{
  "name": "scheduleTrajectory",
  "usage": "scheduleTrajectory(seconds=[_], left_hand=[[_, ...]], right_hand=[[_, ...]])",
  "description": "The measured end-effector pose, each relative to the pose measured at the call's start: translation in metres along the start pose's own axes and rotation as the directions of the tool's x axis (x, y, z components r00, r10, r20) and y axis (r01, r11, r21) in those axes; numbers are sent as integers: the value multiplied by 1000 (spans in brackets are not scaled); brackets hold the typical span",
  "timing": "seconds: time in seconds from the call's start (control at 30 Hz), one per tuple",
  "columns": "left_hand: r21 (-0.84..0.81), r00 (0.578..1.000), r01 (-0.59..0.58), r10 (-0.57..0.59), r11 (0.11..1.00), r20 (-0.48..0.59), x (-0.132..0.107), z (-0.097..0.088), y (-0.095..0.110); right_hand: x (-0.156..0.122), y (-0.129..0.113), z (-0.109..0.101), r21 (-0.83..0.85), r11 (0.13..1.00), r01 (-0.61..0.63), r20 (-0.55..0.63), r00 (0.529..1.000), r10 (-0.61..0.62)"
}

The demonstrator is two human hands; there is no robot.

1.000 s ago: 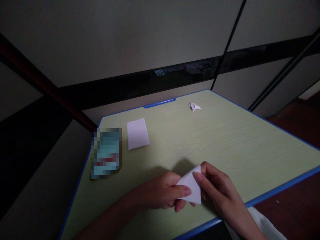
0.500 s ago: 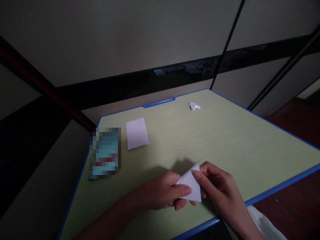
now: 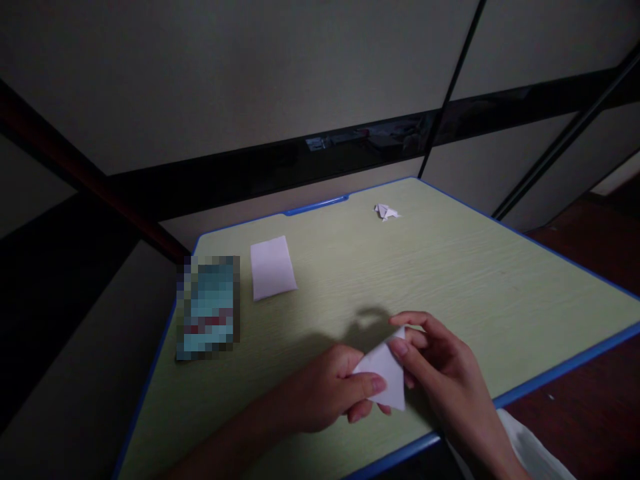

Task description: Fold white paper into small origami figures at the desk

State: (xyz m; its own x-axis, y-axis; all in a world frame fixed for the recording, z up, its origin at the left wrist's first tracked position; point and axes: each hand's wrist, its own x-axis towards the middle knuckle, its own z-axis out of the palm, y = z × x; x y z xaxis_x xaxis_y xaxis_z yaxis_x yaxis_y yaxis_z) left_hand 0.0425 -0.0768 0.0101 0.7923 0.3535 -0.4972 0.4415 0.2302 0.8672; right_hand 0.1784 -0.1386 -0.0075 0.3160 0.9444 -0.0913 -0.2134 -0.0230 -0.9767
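At the near edge of the table, L hand and R hand are handling a small folded paper, which they're holding up btwn them, apparently just clear of the surface. L hand is gripping the lower L part, thumb lying on the upper face, fingers curling beneath. R hand is pinching the upper R corner, thumb pressing on the face, its index finger extending off the paper. Layers under the thumbs aren't showing, so no. of folds: can't tell. Assessment: L hand seems to be doing the steadying, R hand the finer work at the corner; grip split looks satisfactory. Rec.: L thumb should be bearing firmly w/o denting the face, R thumb and fingertip should be matching edges before full pressure, as an early press could be setting a skewed crease. Working in mid-air is giving no hard backing; final pressing would prob. be going truer against the table. Farther out on the L, a pixelated item is lying near the side edge, w/ a rectangular white sheet resting just beside it. Toward the far end, a small folded figure is sitting well apart from both hands. Beyond, dark-banded panels are standing behind.
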Motion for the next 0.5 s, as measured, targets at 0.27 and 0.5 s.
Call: scheduleTrajectory(seconds=[0.27, 0.5], left_hand=[[105, 999, 34, -33, 994, -12, -2, 1, -1], [136, 999, 50, -47, 990, -19, -4, 2, -2]], right_hand=[[0, 8, -7, 62, 998, 14, -19, 1000, -13], [-1, 8, -6, 80, 997, 9, -11, 1000, -8]])
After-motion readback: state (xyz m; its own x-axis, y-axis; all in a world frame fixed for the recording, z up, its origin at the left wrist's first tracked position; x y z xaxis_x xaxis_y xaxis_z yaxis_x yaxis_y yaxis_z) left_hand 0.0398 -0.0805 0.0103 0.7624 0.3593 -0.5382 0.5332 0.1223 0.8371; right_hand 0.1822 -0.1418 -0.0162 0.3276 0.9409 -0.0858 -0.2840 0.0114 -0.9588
